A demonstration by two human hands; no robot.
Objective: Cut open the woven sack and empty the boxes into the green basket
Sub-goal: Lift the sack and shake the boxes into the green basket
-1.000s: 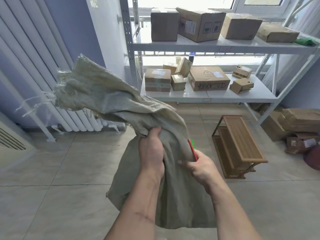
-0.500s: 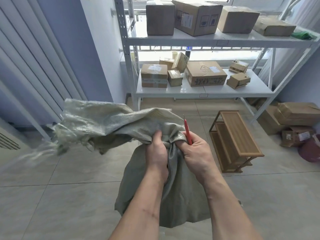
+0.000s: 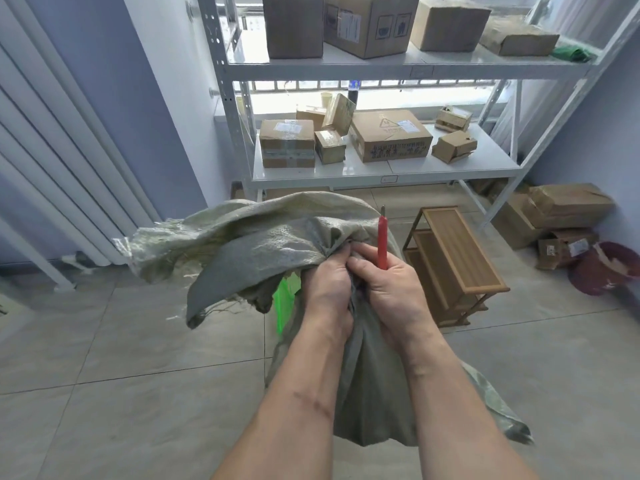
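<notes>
Change: Since a second ago our loose woven sack (image 3: 263, 247) top has dropped leftward.
Left hand (image 3: 325, 289): we clench the bunched sack at scene centre.
Right hand (image 3: 391, 289): we grip sack and red cutter (image 3: 382, 242), blade up.
Progress: sack hangs limp; green basket (image 3: 284, 306) barely shows behind; whether it holds boxes, we cannot tell.

green basket (image 3: 284, 301) mostly hidden behind woven sack (image 3: 263, 247), top boxes (image 3: 293, 26) cropped

The woven sack (image 3: 263, 244) has dropped lower and flopped leftward, uncovering a strip of green basket (image 3: 284, 303), while the red cutter (image 3: 382, 242) now stands upright.
</notes>
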